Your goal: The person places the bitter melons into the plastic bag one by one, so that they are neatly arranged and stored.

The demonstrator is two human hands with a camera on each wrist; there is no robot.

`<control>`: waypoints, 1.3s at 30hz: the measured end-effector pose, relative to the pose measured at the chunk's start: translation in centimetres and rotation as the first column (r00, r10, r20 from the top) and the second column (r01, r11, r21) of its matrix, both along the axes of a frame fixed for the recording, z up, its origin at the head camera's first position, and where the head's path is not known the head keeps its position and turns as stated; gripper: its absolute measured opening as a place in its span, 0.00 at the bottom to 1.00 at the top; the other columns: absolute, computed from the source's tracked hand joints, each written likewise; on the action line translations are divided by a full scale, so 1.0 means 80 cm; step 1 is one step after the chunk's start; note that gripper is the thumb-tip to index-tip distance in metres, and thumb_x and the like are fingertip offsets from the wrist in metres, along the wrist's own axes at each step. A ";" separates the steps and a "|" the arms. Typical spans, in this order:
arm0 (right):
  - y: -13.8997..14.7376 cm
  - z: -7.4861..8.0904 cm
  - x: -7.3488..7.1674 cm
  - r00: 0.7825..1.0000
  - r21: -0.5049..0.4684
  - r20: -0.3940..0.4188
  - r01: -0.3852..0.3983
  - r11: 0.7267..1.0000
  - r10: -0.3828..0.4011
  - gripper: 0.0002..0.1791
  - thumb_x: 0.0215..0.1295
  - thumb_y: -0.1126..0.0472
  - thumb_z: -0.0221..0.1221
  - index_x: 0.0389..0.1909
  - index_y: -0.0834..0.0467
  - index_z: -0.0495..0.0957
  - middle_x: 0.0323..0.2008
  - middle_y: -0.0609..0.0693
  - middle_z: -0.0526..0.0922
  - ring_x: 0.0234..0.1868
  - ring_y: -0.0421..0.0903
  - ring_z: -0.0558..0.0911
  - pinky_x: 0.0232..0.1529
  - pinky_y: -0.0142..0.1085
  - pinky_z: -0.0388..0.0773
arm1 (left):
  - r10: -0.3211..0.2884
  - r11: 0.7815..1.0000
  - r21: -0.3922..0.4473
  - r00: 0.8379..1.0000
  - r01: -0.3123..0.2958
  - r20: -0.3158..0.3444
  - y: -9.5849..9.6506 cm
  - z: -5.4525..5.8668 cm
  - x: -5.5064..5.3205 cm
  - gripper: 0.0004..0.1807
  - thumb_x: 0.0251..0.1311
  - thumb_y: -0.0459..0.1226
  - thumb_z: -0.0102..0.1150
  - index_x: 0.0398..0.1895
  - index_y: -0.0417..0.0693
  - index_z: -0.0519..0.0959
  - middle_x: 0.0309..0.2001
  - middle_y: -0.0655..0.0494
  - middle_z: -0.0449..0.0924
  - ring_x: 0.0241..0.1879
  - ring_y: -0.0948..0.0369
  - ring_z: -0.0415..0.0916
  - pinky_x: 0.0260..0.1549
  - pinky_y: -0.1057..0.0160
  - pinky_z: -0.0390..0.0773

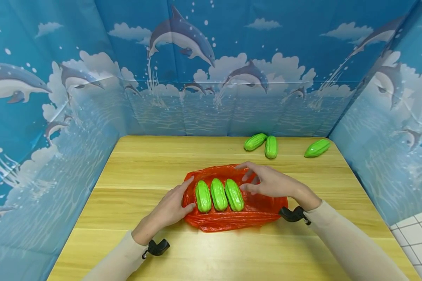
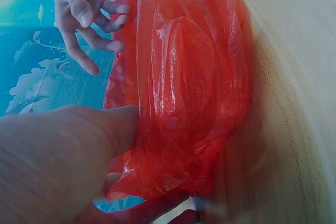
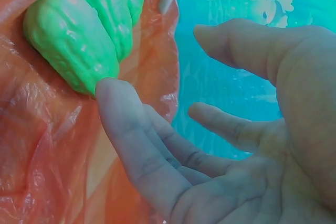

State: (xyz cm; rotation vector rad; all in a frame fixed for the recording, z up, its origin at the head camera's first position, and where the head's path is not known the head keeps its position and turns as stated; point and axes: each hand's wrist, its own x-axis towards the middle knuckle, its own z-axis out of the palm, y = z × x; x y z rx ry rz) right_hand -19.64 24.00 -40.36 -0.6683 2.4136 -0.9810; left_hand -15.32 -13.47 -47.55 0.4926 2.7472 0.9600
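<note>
Where your right thumb [image 1: 249, 188] points, the right gourd [image 1: 234, 195] lies just beside it

Your right hand [image 1: 272, 181] holds nothing: its fingers are spread and loosely bent over the red bag [image 1: 267, 201]. The right gourd is just left of that thumb and reaches nearer to you; its long axis runs away from you, far end leaning left, so the thumb faces its side. (Whether a fingertip touches it, I cannot tell.) Your left hand [image 1: 170, 205] has thumb and forefinger well apart, touching the bag's left end; its other fingers are partly hidden. Just right of it lies the left gourd [image 1: 203, 196], then the middle gourd [image 1: 219, 194], all three on the bag. Your right hand is the nearer to the right gourd. Farther out, near the table's [image 1: 140, 164] back edge, lie two loose gourds [image 1: 271, 147] and, toward the right corner, a lone gourd [image 1: 317, 148].
</note>
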 end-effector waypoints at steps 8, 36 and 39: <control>0.009 0.009 -0.005 0.999 0.009 -0.021 0.034 0.999 -0.033 0.37 0.87 0.50 0.68 0.87 0.57 0.68 0.65 0.62 0.88 0.46 0.56 0.94 0.49 0.42 0.92 | -0.007 1.000 0.003 1.000 0.007 0.000 0.001 0.001 0.000 0.52 0.75 0.37 0.77 0.96 0.49 0.60 0.85 0.36 0.76 0.84 0.30 0.72 0.84 0.27 0.71; 0.040 0.042 -0.025 0.985 -0.047 -0.100 0.138 0.989 -0.143 0.33 0.90 0.51 0.65 0.87 0.54 0.69 0.66 0.62 0.86 0.50 0.59 0.92 0.49 0.47 0.91 | -0.006 1.000 0.004 1.000 0.006 0.009 0.001 0.002 0.000 0.52 0.73 0.34 0.77 0.96 0.50 0.60 0.84 0.35 0.76 0.81 0.32 0.76 0.80 0.28 0.77; 0.047 0.045 -0.026 0.981 -0.056 -0.120 0.148 0.987 -0.154 0.32 0.90 0.52 0.64 0.87 0.55 0.70 0.66 0.61 0.85 0.49 0.58 0.91 0.49 0.49 0.90 | -0.004 1.000 0.002 1.000 0.004 0.004 0.001 0.002 0.000 0.53 0.73 0.34 0.78 0.96 0.50 0.60 0.84 0.35 0.76 0.81 0.32 0.75 0.80 0.28 0.77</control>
